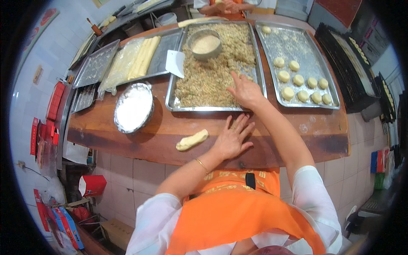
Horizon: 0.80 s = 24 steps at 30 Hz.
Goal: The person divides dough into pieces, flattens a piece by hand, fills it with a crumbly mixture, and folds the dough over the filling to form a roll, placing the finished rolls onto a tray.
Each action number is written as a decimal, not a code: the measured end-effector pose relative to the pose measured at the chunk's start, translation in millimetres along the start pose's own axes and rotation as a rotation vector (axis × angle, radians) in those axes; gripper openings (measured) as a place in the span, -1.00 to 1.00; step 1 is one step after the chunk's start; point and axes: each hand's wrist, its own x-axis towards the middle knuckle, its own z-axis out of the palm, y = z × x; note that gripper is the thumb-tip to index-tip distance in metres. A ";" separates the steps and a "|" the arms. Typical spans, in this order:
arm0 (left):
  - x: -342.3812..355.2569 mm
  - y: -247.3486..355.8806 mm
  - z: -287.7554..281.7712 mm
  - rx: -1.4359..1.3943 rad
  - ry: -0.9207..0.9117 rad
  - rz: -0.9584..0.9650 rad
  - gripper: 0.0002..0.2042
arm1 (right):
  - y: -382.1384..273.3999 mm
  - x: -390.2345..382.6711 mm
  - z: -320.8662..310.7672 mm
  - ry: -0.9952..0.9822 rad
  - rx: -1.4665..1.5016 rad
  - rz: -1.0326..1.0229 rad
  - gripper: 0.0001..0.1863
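Note:
My left hand (234,137) lies palm down on the wooden table near its front edge, fingers spread. Any dough beneath that palm is hidden from view. A rolled piece of pale dough (192,140) rests on the wood to its left. My right hand (246,91) reaches over the near right part of a metal tray (212,108), its fingers apart at the crumbly brown filling (204,87). Nothing shows in its grip. Toward the tray's far side, a round metal bowl (205,44) of pale, grainy powder sits on the filling.
A bowl of white flour (134,108) stands at the left. Behind it, long dough strips (144,57) lie partly under plastic. A white scraper (174,63) rests at the filling tray's left rim. On the right, another tray (272,63) carries several round dough pieces. Another person (229,7) stands opposite.

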 end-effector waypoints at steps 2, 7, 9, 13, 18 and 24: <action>0.8 -0.7 2.8 -0.006 0.024 0.002 -0.31 | 7.8 21.4 23.1 -0.156 -0.267 -0.040 -0.15; -4.5 0.7 5.0 -0.043 0.079 -0.004 -0.34 | 17.5 33.8 36.4 -0.157 -0.275 -0.138 -0.49; -4.7 1.4 5.5 -0.069 0.076 -0.019 -0.34 | 21.5 36.9 40.8 -0.171 -0.378 -0.142 -0.61; -6.4 -0.5 9.1 -0.034 0.058 -0.036 -0.35 | 26.4 45.4 49.1 -0.079 -0.302 -0.110 -0.77; -3.6 -3.4 7.0 -0.045 0.053 -0.010 -0.37 | 46.6 59.2 45.3 0.133 -0.030 0.216 -0.66; -11.6 -6.2 10.5 -0.064 0.085 -0.030 -0.40 | 21.3 56.4 8.6 -0.033 1.208 0.604 -0.49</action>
